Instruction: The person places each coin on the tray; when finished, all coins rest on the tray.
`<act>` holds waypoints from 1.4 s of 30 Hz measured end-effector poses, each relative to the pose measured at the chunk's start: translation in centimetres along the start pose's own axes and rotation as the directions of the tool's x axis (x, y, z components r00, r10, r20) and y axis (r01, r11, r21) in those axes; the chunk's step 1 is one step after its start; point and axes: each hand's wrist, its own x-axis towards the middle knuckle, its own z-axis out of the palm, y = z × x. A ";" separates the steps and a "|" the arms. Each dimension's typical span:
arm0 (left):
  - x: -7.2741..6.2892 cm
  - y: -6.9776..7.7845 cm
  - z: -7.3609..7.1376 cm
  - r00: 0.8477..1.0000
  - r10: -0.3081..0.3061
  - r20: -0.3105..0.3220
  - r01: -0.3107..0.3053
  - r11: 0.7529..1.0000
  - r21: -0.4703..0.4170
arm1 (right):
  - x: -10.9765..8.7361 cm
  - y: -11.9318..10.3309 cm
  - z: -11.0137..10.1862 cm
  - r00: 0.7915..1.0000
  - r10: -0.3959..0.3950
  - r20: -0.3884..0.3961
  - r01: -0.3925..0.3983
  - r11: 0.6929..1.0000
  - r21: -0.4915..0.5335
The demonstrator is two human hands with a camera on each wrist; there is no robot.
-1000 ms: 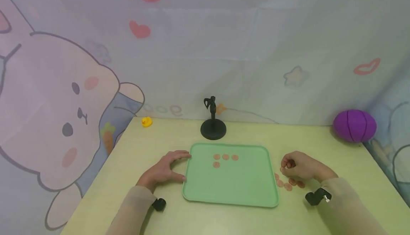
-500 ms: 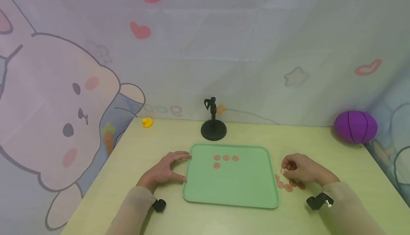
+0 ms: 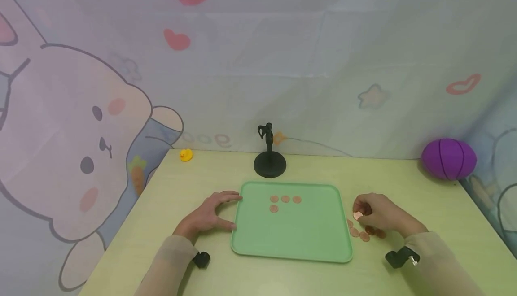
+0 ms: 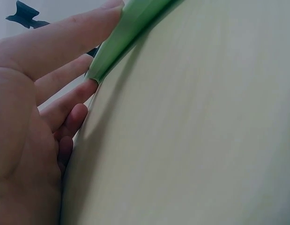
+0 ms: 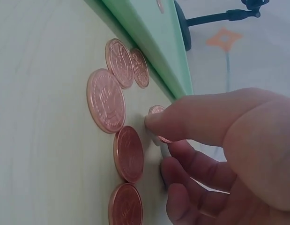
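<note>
My right hand (image 3: pixel 379 211) pinches a copper coin (image 3: pixel 357 215) between thumb and fingers, just right of the green tray (image 3: pixel 291 237). In the right wrist view the thumb covers part of this coin (image 5: pixel 157 109), which is tilted close over the table. Several more copper coins (image 5: pixel 106 101) lie loosely beside the tray's right edge, below that hand. On the tray, three coins (image 3: pixel 285 199) form a row, with another coin (image 3: pixel 273 208) under its left end. My left hand (image 3: pixel 206 213) rests at the tray's left rim, thumb and fingers spread and touching the edge (image 4: pixel 121 42).
Behind the tray stands a black stand (image 3: pixel 269 163) with a round base. A yellow toy duck (image 3: pixel 186 154) sits at the table's far left corner, a purple ball (image 3: pixel 449 159) at the far right. A printed cloth (image 3: pixel 258 63) hangs behind the table (image 3: pixel 218 278).
The right hand's fingers have shifted slightly, and the pinched coin shows more of its face. The left hand and the coins on the tray have stayed put.
</note>
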 end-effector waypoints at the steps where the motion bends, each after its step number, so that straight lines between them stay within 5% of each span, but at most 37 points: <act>1: 0.0 0.0 0.0 1.000 -0.005 0.001 0.005 1.000 -0.002 | 0.0 -0.1 0.0 1.000 -0.003 -0.006 0.003 1.000 0.002; 32: 0.2 -0.3 0.1 1.000 0.027 -0.011 -0.028 0.999 -0.040 | 0.2 0.5 -0.4 1.000 -0.021 0.013 0.020 0.998 0.063; 42: 0.1 -0.2 0.1 1.000 0.021 -0.008 -0.021 0.999 -0.032 | 0.3 1.0 -0.1 0.998 -0.057 -0.029 0.057 0.998 0.014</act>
